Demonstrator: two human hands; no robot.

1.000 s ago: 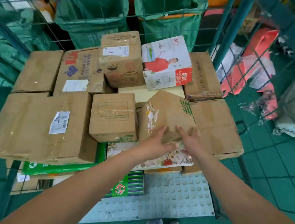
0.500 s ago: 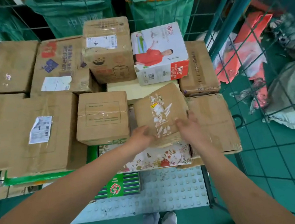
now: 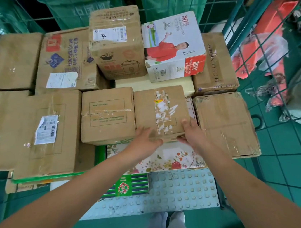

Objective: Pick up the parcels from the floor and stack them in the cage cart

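A small brown cardboard parcel (image 3: pixel 161 110) with torn label scraps lies flat on a flowered box (image 3: pixel 169 158) in the cage cart, squeezed between a taped brown box (image 3: pixel 107 117) on its left and a larger brown box (image 3: pixel 224 124) on its right. My left hand (image 3: pixel 145 138) rests on the parcel's near left corner. At the near right corner my right hand (image 3: pixel 191 133) grips it, fingers over the top edge. Both hands hold this parcel.
Several more boxes fill the cart, among them a big labelled carton (image 3: pixel 28 131), a cooker box (image 3: pixel 119 44) and a white printed box (image 3: pixel 174 47). The cart's studded floor (image 3: pixel 173 193) shows in front. Green mesh wall (image 3: pixel 278 61) stands at right, with bags beyond.
The parcel was tilted up on an edge; my hands turned it and laid it flat into the gap between the two brown boxes. The camera came closer.
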